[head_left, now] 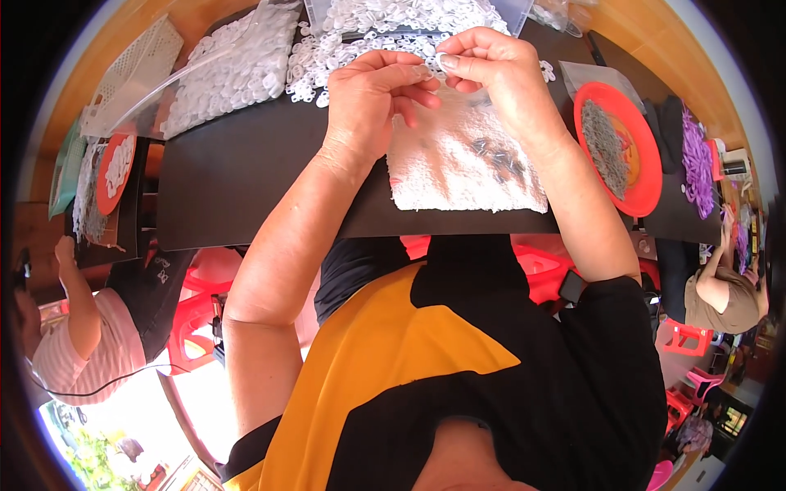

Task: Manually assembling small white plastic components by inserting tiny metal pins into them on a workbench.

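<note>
Above the far edge of a white towel (434,184), my two hands are raised close together. My right hand (501,72) pinches a small white plastic piece (440,62) between thumb and fingers. Just to its left, my left hand (372,94) has thumb and forefinger pressed together; whatever is between them is too small to name. Several small dark pieces (501,159) lie on the towel's right half. Beyond the hands spreads a loose heap of small white plastic pieces (315,67), like those in the clear bin (517,15) behind it.
A clear bag of white pieces (233,78) stands far left beside a white basket (139,61). At right sits a red plate (647,199) of small grey pieces (602,139), then purple pieces (696,159). Other people work at left (98,335) and right (720,295).
</note>
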`<state>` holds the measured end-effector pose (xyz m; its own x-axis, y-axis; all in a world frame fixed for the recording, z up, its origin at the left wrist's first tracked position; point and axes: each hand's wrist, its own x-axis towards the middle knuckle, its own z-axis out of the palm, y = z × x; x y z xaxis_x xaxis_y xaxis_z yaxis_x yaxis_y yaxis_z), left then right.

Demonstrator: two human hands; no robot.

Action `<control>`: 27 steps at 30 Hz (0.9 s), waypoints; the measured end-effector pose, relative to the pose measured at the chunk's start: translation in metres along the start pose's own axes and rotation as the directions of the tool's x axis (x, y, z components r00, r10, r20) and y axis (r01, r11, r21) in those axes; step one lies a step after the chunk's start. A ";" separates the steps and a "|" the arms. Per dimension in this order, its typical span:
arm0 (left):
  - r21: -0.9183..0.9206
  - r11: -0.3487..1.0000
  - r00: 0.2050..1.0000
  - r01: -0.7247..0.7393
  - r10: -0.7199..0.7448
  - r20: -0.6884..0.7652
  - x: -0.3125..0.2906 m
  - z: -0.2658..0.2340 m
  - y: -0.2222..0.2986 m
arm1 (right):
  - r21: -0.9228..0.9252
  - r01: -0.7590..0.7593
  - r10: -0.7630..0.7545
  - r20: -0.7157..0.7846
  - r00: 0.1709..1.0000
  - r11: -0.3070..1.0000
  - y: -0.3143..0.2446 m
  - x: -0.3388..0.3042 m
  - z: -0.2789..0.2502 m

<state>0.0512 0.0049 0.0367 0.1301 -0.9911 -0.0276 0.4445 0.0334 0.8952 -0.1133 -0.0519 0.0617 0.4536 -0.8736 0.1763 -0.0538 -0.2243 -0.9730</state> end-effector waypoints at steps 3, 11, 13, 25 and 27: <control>0.003 1.000 1.000 -0.003 0.003 -0.009 0.000 0.000 -0.001 | -0.007 0.008 -0.008 0.020 1.000 1.000 0.003 0.000 -0.001; -0.021 1.000 0.999 0.010 -0.011 -0.049 -0.003 0.003 -0.002 | 0.006 0.052 -0.052 -0.015 0.999 0.999 0.004 -0.003 0.003; -0.017 1.000 0.998 0.010 -0.011 -0.055 -0.003 0.003 -0.002 | 0.014 0.059 -0.059 -0.014 0.998 0.998 0.004 -0.003 0.004; 0.015 1.000 0.999 -0.016 0.017 -0.034 -0.007 0.007 -0.003 | 0.047 0.049 -0.051 0.041 0.998 0.998 0.007 -0.007 0.005; 0.028 0.994 0.994 -0.103 0.103 -0.017 -0.007 0.010 -0.003 | 0.058 0.028 -0.031 0.055 0.998 0.998 0.006 -0.003 -0.003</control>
<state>0.0397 0.0102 0.0385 0.1903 -0.9800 0.0576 0.4040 0.1317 0.9052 -0.1173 -0.0519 0.0556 0.5029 -0.8414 0.1977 0.0102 -0.2230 -0.9748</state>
